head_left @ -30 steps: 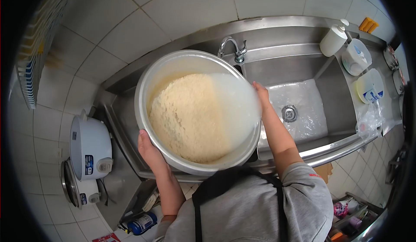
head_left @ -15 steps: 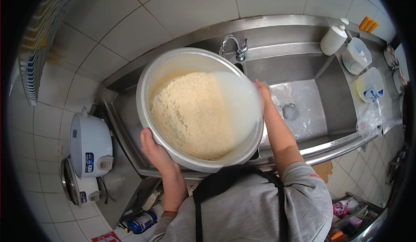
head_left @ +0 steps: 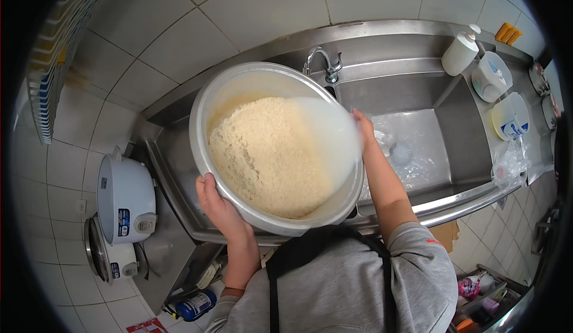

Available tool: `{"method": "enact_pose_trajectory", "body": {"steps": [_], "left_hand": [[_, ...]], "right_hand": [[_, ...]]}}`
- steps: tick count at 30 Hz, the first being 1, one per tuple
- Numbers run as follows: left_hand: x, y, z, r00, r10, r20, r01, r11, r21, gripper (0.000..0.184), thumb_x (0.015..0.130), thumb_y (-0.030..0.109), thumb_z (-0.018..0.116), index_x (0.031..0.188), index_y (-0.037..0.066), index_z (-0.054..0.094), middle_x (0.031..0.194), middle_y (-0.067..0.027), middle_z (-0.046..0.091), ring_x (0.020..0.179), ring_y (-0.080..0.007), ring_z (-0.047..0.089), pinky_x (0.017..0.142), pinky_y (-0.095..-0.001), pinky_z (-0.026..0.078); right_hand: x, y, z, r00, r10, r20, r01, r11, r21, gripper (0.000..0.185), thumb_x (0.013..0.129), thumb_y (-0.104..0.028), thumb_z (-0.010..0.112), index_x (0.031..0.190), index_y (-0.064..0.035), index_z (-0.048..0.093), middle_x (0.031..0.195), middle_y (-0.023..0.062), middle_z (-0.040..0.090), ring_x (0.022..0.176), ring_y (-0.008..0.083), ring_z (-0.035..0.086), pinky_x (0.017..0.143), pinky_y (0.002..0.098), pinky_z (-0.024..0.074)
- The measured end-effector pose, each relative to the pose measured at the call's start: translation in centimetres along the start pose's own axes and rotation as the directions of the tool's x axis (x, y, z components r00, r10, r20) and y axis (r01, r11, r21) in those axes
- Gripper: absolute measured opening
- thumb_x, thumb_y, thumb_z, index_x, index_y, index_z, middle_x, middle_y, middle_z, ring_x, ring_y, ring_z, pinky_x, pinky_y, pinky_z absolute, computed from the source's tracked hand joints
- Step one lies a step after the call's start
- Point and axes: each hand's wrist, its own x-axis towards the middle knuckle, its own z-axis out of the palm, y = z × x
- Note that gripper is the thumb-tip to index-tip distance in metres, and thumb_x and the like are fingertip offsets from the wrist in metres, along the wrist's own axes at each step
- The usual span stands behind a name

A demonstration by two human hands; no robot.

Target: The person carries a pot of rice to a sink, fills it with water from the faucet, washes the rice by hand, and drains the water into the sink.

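A large metal pot (head_left: 200,145) is tilted to the right over the double sink. Pale rice (head_left: 268,160) is heaped on its left side, and cloudy water (head_left: 336,145) has gathered against its right wall. My left hand (head_left: 219,206) is closed on the near left rim, thumb up on the edge. On the far right side, my right hand (head_left: 364,131) grips the pot, its fingers partly hidden at the rim. Water lies and splashes in the right sink basin (head_left: 471,148), around the drain strainer (head_left: 401,153).
A faucet (head_left: 322,64) stands behind the pot. Right of the basin are a white pump bottle (head_left: 459,54), plastic tubs (head_left: 511,117) and a clear bag (head_left: 509,167). A rice cooker (head_left: 124,196) stands at left, below a wire rack (head_left: 45,103).
The pot has shifted very slightly, with its left side a little higher. Splashing water in the right basin has spread and looks more disturbed. Both hands keep their grip.
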Motion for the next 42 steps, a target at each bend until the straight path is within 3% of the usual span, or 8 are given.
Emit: {"method": "enact_pose_trajectory", "body": {"steps": [11,14,23,26,29,32,35,42], "left_hand": [[-0.6,-0.2,0.1,0.996,0.037,0.078,-0.033,0.998,-0.057,0.016,0.090,0.013,0.036,0.088,0.002,0.048,0.084,-0.0040,0.052,0.078,-0.0098,0.051,0.073,-0.0229,0.040],[-0.8,0.0,0.3,0.995,0.043,0.092,-0.038,0.998,-0.051,0.016,0.089,0.012,0.036,0.090,0.001,0.048,0.086,-0.0051,0.052,0.080,-0.0104,0.052,0.073,-0.0232,0.040],[-1.6,0.7,1.2,0.996,0.033,0.081,-0.027,0.997,-0.076,0.016,0.087,0.010,0.038,0.096,0.000,0.047,0.091,-0.0081,0.054,0.084,-0.0129,0.052,0.076,-0.0247,0.040],[-1.6,0.7,1.2,0.994,0.045,0.098,-0.039,0.997,-0.061,0.015,0.087,0.008,0.039,0.097,0.001,0.047,0.091,-0.0080,0.054,0.084,-0.0128,0.052,0.077,-0.0248,0.040],[-1.8,0.9,1.6,0.996,0.050,0.078,-0.046,0.998,-0.048,0.015,0.086,0.007,0.039,0.098,0.001,0.046,0.090,-0.0077,0.054,0.084,-0.0128,0.052,0.077,-0.0250,0.040],[-1.9,0.9,1.5,0.993,0.061,0.104,-0.056,0.997,-0.045,0.015,0.087,0.007,0.039,0.098,0.000,0.046,0.091,-0.0078,0.054,0.084,-0.0128,0.052,0.078,-0.0253,0.040],[-2.1,0.8,1.4,0.991,0.066,0.117,-0.062,0.997,-0.038,0.017,0.086,0.006,0.040,0.100,-0.001,0.045,0.094,-0.0098,0.055,0.088,-0.0137,0.053,0.079,-0.0260,0.041],[-2.6,0.5,1.8,0.988,0.114,0.102,-0.108,0.992,-0.064,0.024,0.085,0.003,0.038,0.109,-0.001,0.038,0.107,-0.0153,0.052,0.096,-0.0174,0.052,0.086,-0.0289,0.039]], "right_hand": [[-0.6,-0.1,-0.3,0.997,-0.059,0.053,0.065,0.988,-0.136,0.020,0.081,-0.025,0.060,0.078,-0.0065,0.055,0.074,0.0026,0.055,0.064,0.0149,0.055,0.058,0.0276,0.0468],[-0.3,0.1,-0.1,0.999,-0.045,0.004,0.045,0.997,-0.055,0.020,0.079,-0.023,0.062,0.076,-0.0034,0.057,0.072,0.0039,0.056,0.060,0.0150,0.054,0.055,0.0280,0.0464],[1.1,0.3,-0.9,0.996,-0.016,0.082,0.014,0.999,0.034,0.020,0.080,-0.022,0.062,0.074,-0.0029,0.057,0.068,0.0048,0.056,0.063,0.0150,0.055,0.058,0.0266,0.0461],[0.1,-0.2,-0.3,0.985,-0.165,0.047,0.170,0.973,-0.155,0.020,0.079,-0.021,0.062,0.076,-0.0019,0.058,0.070,0.0048,0.057,0.064,0.0143,0.055,0.058,0.0259,0.0457],[0.0,0.1,-0.6,0.979,-0.194,0.061,0.204,0.936,-0.286,0.017,0.082,-0.020,0.059,0.082,-0.0032,0.058,0.077,0.0035,0.060,0.068,0.0133,0.056,0.063,0.0263,0.0467],[-1.0,0.2,-0.8,0.976,-0.196,0.093,0.213,0.946,-0.243,0.017,0.084,-0.020,0.058,0.086,-0.0030,0.059,0.081,0.0042,0.061,0.073,0.0131,0.057,0.066,0.0256,0.0465],[-2.1,-0.1,-0.2,0.984,-0.176,0.024,0.178,0.970,-0.166,0.015,0.083,-0.016,0.059,0.085,-0.0013,0.059,0.079,0.0036,0.060,0.073,0.0120,0.055,0.068,0.0235,0.0447],[-0.4,0.5,-1.3,0.986,-0.163,0.017,0.164,0.980,-0.112,0.021,0.084,-0.018,0.057,0.095,-0.0006,0.055,0.084,0.0045,0.059,0.078,0.0140,0.056,0.072,0.0268,0.0469]]}}
